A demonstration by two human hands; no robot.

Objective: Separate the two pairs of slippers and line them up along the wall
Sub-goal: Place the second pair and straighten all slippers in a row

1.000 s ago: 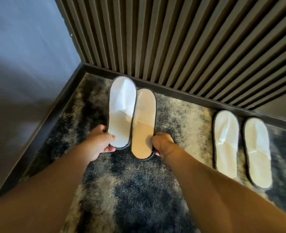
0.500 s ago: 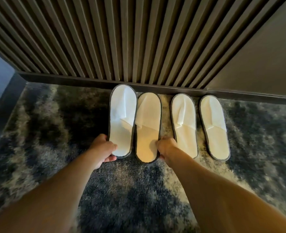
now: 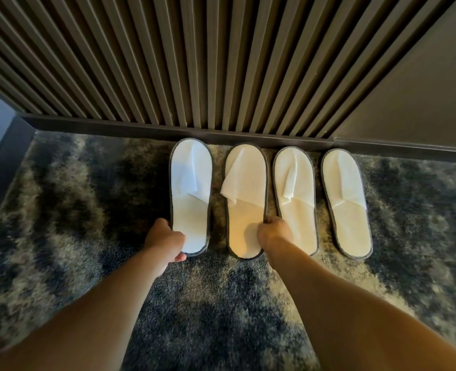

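Right beside two free slippers (image 3: 294, 199), each hand's grip clamps one slipper: left hand (image 3: 165, 243), right hand (image 3: 273, 232).

Two bare forearms reach in from the lower edge of the view, long and slim. No sleeve covers either one up to where the picture cuts them off. The left hand (image 3: 165, 243) and the right hand (image 3: 274, 232) are bare too: no glove, ring, watch or wristband shows on either wrist.
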